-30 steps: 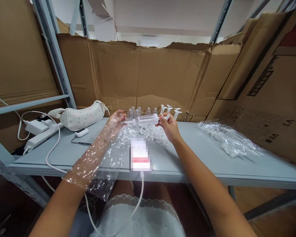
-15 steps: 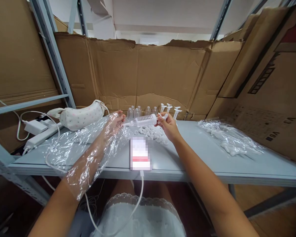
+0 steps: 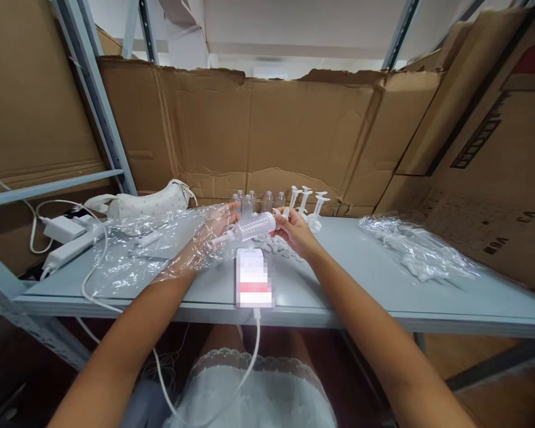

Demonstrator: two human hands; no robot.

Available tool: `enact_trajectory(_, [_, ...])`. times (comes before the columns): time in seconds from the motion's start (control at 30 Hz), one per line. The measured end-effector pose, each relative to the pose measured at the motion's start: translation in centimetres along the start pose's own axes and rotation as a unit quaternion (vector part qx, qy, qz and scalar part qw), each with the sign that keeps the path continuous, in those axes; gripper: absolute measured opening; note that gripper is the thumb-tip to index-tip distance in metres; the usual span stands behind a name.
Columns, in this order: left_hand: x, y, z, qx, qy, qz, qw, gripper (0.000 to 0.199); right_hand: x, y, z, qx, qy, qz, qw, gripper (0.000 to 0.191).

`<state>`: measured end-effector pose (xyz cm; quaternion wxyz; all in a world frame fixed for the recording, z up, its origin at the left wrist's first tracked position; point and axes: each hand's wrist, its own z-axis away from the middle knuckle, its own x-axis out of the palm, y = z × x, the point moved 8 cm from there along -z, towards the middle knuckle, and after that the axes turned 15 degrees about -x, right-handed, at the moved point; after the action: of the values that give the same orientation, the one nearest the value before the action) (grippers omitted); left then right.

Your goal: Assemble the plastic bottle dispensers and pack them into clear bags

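Note:
A clear ribbed, syringe-like tube with a pointed white tip slants down to the left above the table. My right hand pinches its white right end between thumb and fingers. My left hand reaches into a clear plastic bag, with film draped over hand and wrist. Its fingers look stretched and apart, just behind the tube's tip end. A pale tube-like piece shows within the bag. Below the held tube lie many small white caps.
Several clear bottles and white T-topped plungers stand at the back. A phone with a cable lies at the front edge. Another plastic bag lies right; a white pouch and power strip are left.
The tube has tilted, its tip dropping left and toward me. The bag has slid forward off my left forearm, and my left hand has moved slightly right.

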<state>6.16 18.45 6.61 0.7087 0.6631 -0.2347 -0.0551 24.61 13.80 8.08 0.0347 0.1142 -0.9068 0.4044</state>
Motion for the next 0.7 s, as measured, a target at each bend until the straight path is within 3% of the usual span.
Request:
enact_trajectory(0.17, [0.9,0.2,0.7,0.05,0.033,-0.071,0.996,0.038,0.5,1.0,0.1,0.016,0.0,0.005,1.0,0.059])
enact_trajectory(0.3, [1.2,0.7,1.3,0.093,0.073,-0.095,0.988,0.032,1.2,1.0,0.3,0.017,-0.026,0.004,0.999,0.055])
enact_trajectory(0.4, [1.1,1.0,1.4,0.095,0.113,-0.06,0.987,0.032,1.9,0.6,0.5,0.013,-0.045,-0.004,0.999,0.049])
enact_trajectory(0.7, [1.7,1.2,1.1,0.144,0.113,0.002,0.983,0.023,4.0,-0.7,1.0,-0.011,-0.119,-0.008,0.993,0.055])
